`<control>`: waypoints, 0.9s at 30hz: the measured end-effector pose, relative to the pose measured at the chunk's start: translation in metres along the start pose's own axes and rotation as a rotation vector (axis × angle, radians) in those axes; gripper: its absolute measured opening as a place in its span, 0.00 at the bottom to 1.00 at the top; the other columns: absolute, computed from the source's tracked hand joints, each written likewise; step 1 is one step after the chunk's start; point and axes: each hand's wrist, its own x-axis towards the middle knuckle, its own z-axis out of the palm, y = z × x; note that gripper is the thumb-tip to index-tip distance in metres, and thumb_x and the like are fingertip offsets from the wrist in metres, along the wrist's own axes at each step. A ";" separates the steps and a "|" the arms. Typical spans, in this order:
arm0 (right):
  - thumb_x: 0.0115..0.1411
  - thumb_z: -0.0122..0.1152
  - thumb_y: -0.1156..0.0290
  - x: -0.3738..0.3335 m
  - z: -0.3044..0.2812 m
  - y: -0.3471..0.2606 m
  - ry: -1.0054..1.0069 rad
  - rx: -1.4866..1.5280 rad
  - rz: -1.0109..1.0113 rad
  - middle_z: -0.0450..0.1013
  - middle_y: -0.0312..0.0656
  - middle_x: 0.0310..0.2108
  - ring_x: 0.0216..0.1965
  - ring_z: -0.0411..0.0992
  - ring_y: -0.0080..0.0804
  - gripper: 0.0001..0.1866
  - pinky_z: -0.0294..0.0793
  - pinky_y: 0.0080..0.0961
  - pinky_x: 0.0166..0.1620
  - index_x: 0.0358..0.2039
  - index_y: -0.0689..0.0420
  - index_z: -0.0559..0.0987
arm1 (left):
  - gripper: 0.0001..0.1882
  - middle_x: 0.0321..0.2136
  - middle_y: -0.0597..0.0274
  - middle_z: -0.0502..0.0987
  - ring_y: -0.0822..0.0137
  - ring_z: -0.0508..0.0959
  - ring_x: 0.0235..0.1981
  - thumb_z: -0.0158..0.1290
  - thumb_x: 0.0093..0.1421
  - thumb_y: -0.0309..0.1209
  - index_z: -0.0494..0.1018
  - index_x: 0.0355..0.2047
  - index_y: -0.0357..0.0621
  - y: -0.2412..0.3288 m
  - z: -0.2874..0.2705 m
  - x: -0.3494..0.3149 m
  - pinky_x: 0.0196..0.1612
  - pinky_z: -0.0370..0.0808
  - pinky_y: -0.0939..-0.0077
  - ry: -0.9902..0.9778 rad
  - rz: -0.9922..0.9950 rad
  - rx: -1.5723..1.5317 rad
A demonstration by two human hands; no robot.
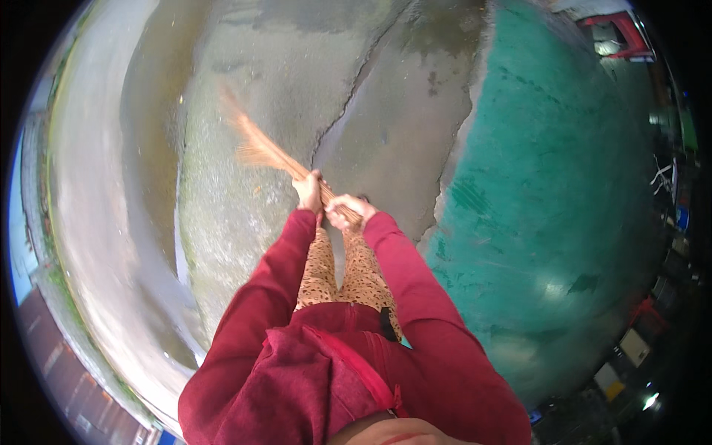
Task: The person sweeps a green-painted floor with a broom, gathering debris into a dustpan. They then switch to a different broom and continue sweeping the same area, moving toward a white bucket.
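A bundle broom of thin tan sticks (268,152) slants across in front of my legs, its brush end fanned out and blurred to the far left. My left hand (308,190) is wrapped round the bundle at its middle. Closer to the butt end, my right hand (350,211) grips the same broom. Both arms, in dark red sleeves, reach forward from my body. The bristle tips lie over the wet grey concrete (252,215); whether they touch it I cannot tell.
A jagged crack (343,111) runs through the concrete. On the right lies a green floor (541,185) with a broken, raised-looking edge. Shallow brown water (159,133) stretches along the left beside a pale road (89,185). A red object (630,35) stands at the far right.
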 end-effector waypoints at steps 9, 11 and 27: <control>0.49 0.47 0.71 -0.136 0.028 0.085 0.393 0.251 -0.511 0.58 0.35 0.12 0.10 0.59 0.22 0.05 0.60 0.20 0.11 0.22 0.58 0.63 | 0.14 0.16 0.61 0.65 0.70 0.68 0.11 0.49 0.43 0.19 0.59 0.31 0.41 -0.026 0.101 -0.122 0.11 0.69 0.76 -0.616 -0.097 0.364; 0.49 0.47 0.72 -0.136 0.038 0.081 0.584 0.373 -0.594 0.57 0.35 0.11 0.10 0.59 0.23 0.08 0.61 0.20 0.14 0.16 0.58 0.63 | 0.26 0.18 0.61 0.66 0.69 0.67 0.11 0.50 0.40 0.18 0.54 0.40 0.42 -0.051 0.121 -0.117 0.12 0.68 0.74 -0.898 -0.394 0.291; 0.46 0.54 0.71 0.026 0.004 -0.240 0.688 -0.001 -0.302 0.63 0.35 0.15 0.13 0.63 0.25 0.07 0.67 0.23 0.16 0.23 0.57 0.66 | 0.05 0.15 0.63 0.65 0.71 0.65 0.12 0.46 0.44 0.23 0.62 0.23 0.41 0.075 0.222 0.176 0.14 0.65 0.82 -0.581 -0.678 -0.053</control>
